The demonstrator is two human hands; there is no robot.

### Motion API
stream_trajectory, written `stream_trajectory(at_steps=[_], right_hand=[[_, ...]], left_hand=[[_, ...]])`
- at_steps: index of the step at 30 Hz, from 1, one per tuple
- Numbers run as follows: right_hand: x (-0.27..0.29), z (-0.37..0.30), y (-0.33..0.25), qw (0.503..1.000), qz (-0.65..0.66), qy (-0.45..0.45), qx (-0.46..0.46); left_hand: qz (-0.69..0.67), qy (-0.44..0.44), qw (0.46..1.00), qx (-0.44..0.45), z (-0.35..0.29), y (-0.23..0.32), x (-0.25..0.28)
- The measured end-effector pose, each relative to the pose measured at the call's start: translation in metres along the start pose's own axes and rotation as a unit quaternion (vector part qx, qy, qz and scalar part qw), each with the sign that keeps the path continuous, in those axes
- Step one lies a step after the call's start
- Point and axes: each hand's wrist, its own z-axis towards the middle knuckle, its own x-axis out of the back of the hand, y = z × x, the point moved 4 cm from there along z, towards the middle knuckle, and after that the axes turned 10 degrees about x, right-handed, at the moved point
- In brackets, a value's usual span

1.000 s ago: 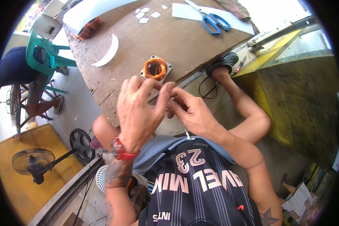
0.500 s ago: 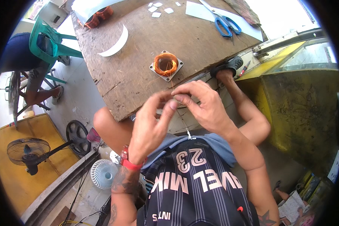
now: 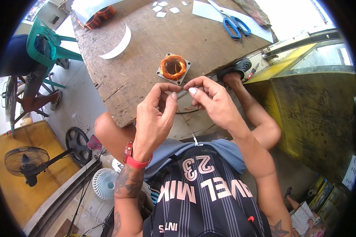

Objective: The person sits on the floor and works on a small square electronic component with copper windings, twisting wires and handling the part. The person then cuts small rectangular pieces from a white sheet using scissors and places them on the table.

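A copper-wound stator coil (image 3: 173,68) sits on a square metal frame near the front edge of the wooden table (image 3: 142,47). Just in front of it, my left hand (image 3: 156,112) curls its index finger and thumb round a fine copper wire, a short bit of which shows below the thumb. My right hand (image 3: 215,100) is close beside it, index finger bent over the thumb in a pinch. What lies between those right fingertips is too small to make out. The two hands' fingertips nearly meet.
Blue-handled scissors (image 3: 236,27) rest on a white sheet at the back right. A curved white strip (image 3: 118,44), small white pieces (image 3: 161,14) and more copper coils (image 3: 100,17) lie on the table. A fan (image 3: 26,161) and a green chair (image 3: 47,41) with a seated person are left.
My hands have drawn slightly apart and moved up toward the coil. The wire that stretched from the coil to my fingers is harder to see now.
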Motion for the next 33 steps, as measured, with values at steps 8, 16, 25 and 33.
stream_trajectory(at_steps=[8,16,25,33], right_hand=[[-0.008,-0.010,-0.016,0.929,-0.273,-0.007,0.251],[-0.008,-0.024,-0.031,0.827,-0.448,0.050,0.335],[-0.003,-0.017,-0.018,0.950,-0.200,-0.039,0.236],[-0.002,-0.023,-0.031,0.829,-0.448,0.098,0.320]], left_hand=[[0.069,-0.074,0.995,0.022,-0.020,-0.005,-0.021],[-0.116,0.012,0.990,0.078,-0.006,-0.012,-0.015],[-0.008,-0.084,0.991,0.102,-0.028,-0.012,-0.008],[-0.070,0.012,0.995,0.076,-0.014,-0.012,-0.009]])
